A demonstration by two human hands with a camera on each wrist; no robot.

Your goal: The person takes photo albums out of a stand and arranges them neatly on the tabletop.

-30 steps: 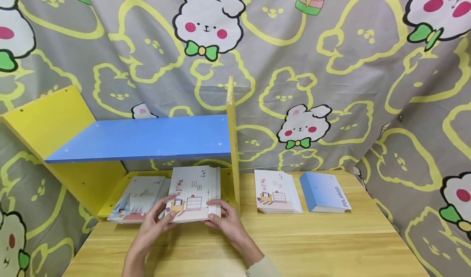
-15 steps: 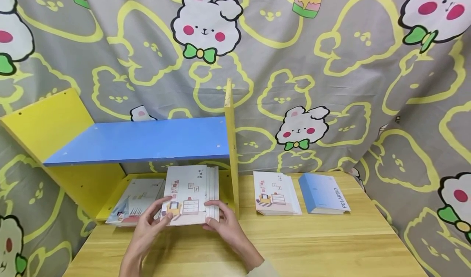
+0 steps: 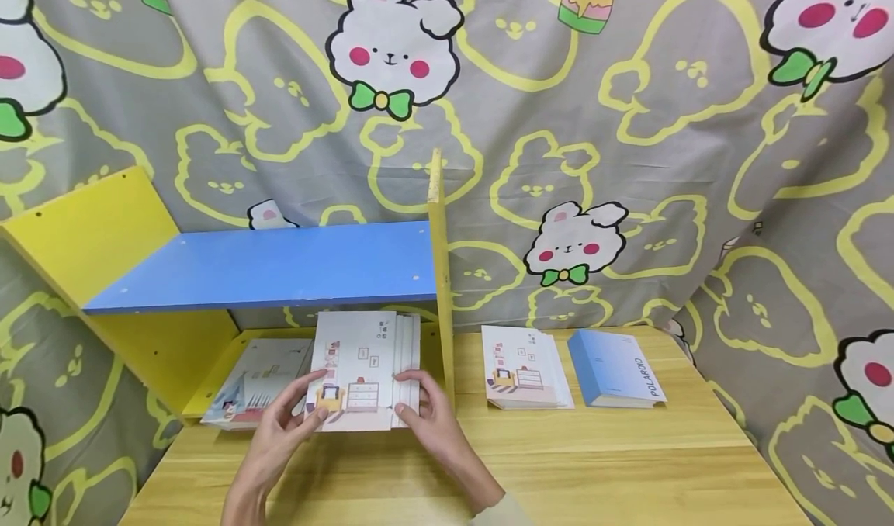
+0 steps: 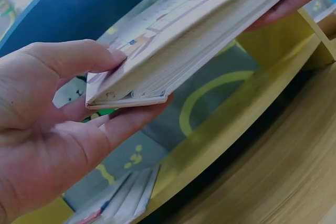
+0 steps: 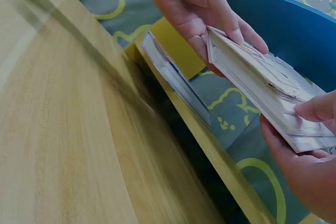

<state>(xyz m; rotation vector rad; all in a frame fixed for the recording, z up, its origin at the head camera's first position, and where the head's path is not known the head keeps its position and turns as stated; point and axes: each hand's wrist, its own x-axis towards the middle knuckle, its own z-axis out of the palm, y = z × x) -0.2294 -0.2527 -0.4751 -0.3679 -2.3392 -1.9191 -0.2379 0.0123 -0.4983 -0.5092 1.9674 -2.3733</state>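
Note:
A thick white book [image 3: 356, 355], its cover printed with a room scene of a chair and a drawer chest, is held up at the front of the lower shelf space. My left hand [image 3: 279, 425] grips its lower left side, thumb on the cover and fingers underneath. On the right edge, my right hand [image 3: 433, 413] pinches the book with the thumb in front and fingers behind. The page edges [image 5: 247, 85] face the right wrist camera, and both hands show on the book in the left wrist view. Behind my left hand, another pale book [image 3: 261, 378] lies inside the shelf.
A shelf unit has yellow side panels [image 3: 441, 293] and a blue board [image 3: 279, 266] above the held book. Right of it on the wooden table [image 3: 594, 464] stand a similar white book [image 3: 524, 375] and a blue book marked POLAROID [image 3: 615, 371]. Patterned cloth [image 3: 628, 161] hangs behind.
The book has shifted slightly left since a second ago and its cover now faces the head camera a little more. My right fingers sit slightly higher on its edge.

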